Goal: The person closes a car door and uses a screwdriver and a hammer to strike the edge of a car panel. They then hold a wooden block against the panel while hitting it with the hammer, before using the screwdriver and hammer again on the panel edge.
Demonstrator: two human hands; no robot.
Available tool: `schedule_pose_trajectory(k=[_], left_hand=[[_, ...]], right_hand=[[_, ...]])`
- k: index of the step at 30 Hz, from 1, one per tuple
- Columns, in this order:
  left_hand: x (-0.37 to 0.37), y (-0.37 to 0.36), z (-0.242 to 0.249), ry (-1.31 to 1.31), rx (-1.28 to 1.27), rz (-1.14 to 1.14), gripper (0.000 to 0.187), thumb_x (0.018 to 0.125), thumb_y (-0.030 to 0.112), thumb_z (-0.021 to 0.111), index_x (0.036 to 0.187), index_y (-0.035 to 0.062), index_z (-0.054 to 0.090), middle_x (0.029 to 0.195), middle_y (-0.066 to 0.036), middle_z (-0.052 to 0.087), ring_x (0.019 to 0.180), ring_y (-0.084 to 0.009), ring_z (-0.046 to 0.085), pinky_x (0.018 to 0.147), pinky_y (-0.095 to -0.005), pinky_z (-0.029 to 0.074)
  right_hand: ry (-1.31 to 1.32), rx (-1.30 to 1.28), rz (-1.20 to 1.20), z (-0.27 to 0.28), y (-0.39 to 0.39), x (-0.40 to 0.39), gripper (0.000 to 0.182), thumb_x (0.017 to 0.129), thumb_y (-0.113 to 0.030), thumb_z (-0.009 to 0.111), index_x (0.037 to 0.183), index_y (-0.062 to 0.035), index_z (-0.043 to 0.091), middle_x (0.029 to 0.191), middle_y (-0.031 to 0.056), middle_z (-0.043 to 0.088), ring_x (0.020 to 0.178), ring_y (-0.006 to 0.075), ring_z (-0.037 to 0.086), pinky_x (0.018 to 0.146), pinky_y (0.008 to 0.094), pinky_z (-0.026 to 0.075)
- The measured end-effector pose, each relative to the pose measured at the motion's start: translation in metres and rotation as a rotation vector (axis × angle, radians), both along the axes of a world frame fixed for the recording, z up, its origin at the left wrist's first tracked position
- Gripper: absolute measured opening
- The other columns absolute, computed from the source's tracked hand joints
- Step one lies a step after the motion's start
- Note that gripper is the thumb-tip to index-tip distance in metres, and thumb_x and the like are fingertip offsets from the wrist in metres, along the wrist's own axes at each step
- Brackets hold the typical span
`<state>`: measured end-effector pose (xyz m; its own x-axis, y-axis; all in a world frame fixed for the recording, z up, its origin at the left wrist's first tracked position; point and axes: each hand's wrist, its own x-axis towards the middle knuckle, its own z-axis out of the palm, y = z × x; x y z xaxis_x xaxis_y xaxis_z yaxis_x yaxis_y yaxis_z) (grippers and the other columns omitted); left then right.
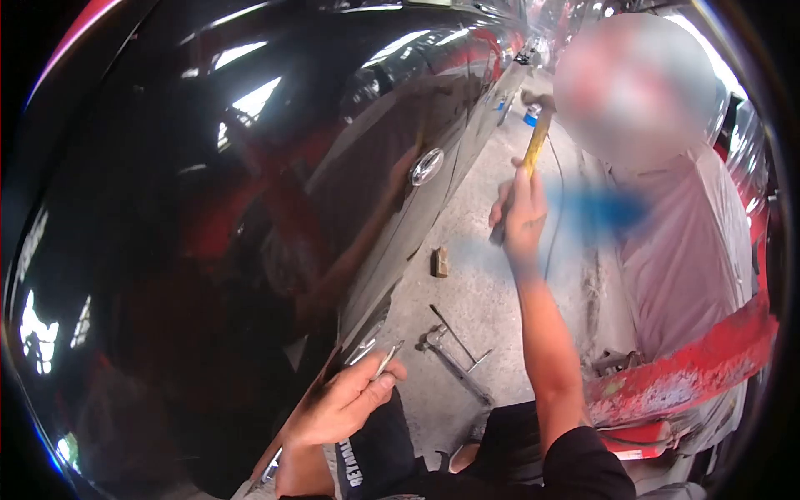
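Note:
My right hand is raised over the floor, closed around the grip of a hammer with a yellow handle, its metal head pointing up and away. Lower down, my left hand pinches a thin, pointed metal tool between thumb and fingers. That hand is close beside the lower edge of a glossy black car body panel, which fills the left side and mirrors my arm. An oval chrome piece sits on the panel, farther along.
On the concrete floor lie a small wooden block, a metal hand tool and a thin rod. A blue roll is farther off. At right are a sheet-covered shape and a scuffed red bumper-like part.

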<state>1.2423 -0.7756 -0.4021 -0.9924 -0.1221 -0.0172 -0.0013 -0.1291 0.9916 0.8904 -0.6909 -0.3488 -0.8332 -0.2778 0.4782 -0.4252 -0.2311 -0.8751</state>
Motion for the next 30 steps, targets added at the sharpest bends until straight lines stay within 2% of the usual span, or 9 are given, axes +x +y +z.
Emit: schedule_pose_trajectory(k=[1,6,12,18,19,22,26,28,30], left_hand=[[0.0,0.0,0.001,0.033,-0.037,-0.002,0.02,0.113,0.016,0.047,0.121,-0.0001,0.056,0.076,0.001,0.05,0.055,-0.0044,0.043,0.051,-0.0218,0.038],[-0.001,0.005,0.004,-0.111,0.01,-0.011,0.019,0.113,0.015,0.047,0.12,-0.0007,0.056,0.076,0.0,0.049,0.059,-0.0061,0.042,0.052,-0.0237,0.04],[-0.006,0.008,-0.004,-0.067,0.057,0.053,0.019,0.113,0.014,0.048,0.117,-0.0023,0.056,0.073,-0.001,0.049,0.058,-0.0081,0.042,0.05,-0.0255,0.041],[-0.009,0.009,-0.009,-0.049,0.036,0.074,0.019,0.113,0.015,0.048,0.117,-0.0029,0.055,0.072,-0.002,0.05,0.058,-0.0085,0.043,0.05,-0.026,0.043],[-0.01,0.009,-0.009,-0.052,0.038,0.076,0.019,0.113,0.015,0.048,0.117,-0.0029,0.055,0.072,-0.002,0.05,0.058,-0.0085,0.043,0.05,-0.026,0.043],[-0.009,0.008,-0.011,-0.057,0.056,0.088,0.02,0.113,0.015,0.048,0.117,-0.0037,0.055,0.071,-0.002,0.049,0.057,-0.0087,0.042,0.049,-0.026,0.043],[-0.009,0.009,-0.01,-0.039,0.051,0.073,0.019,0.112,0.012,0.047,0.118,-0.0039,0.055,0.071,-0.003,0.05,0.056,-0.0091,0.042,0.05,-0.0267,0.043],[-0.011,0.008,-0.01,-0.036,0.046,0.07,0.018,0.112,0.011,0.046,0.118,-0.0039,0.055,0.071,-0.003,0.05,0.056,-0.0093,0.042,0.05,-0.027,0.043],[-0.009,0.007,-0.013,-0.033,0.082,0.069,0.018,0.113,0.012,0.047,0.122,-0.0008,0.055,0.074,0.002,0.046,0.059,-0.006,0.04,0.05,-0.0243,0.039]], right_hand=[[-0.016,-0.05,0.021,0.013,-0.004,-0.003,0.041,0.112,-0.033,0.048,0.133,0.0014,0.056,0.068,0.0019,0.051,0.043,0.0104,0.049,0.038,0.0268,0.04],[0.026,-0.03,0.044,0.038,-0.006,-0.028,0.035,0.113,-0.031,0.046,0.134,-0.0063,0.057,0.07,0.0014,0.053,0.046,0.0116,0.05,0.042,0.0293,0.044],[0.233,0.113,0.002,0.044,-0.003,-0.05,0.036,0.113,-0.032,0.048,0.128,-0.0021,0.059,0.07,-0.0027,0.051,0.06,0.0062,0.05,0.052,0.0283,0.041],[0.118,-0.249,-0.025,0.044,-0.018,-0.04,0.033,0.113,-0.032,0.047,0.128,-0.0043,0.057,0.068,-0.0036,0.046,0.056,0.0057,0.047,0.048,0.0272,0.038],[0.203,-0.051,-0.042,0.04,-0.023,-0.053,0.033,0.113,-0.034,0.045,0.127,-0.0063,0.056,0.066,-0.003,0.045,0.05,0.0063,0.045,0.043,0.0273,0.037],[0.081,-0.023,0.05,0.052,-0.01,-0.056,0.034,0.113,-0.036,0.044,0.129,-0.008,0.054,0.064,-0.0018,0.047,0.046,0.0076,0.045,0.039,0.0284,0.037],[0.115,-0.254,-0.067,0.06,-0.012,-0.061,0.035,0.114,-0.039,0.044,0.128,-0.0091,0.054,0.064,-0.0008,0.047,0.043,0.0088,0.045,0.037,0.0287,0.038],[0.099,-0.2,-0.056,0.053,-0.014,-0.069,0.033,0.114,-0.037,0.044,0.128,-0.0088,0.054,0.065,0.0004,0.049,0.043,0.0093,0.046,0.037,0.0292,0.038],[0.199,0.217,0.034,0.047,-0.019,-0.083,0.032,0.114,-0.035,0.043,0.128,-0.0088,0.054,0.066,0.0011,0.051,0.044,0.0095,0.048,0.037,0.0293,0.038]])
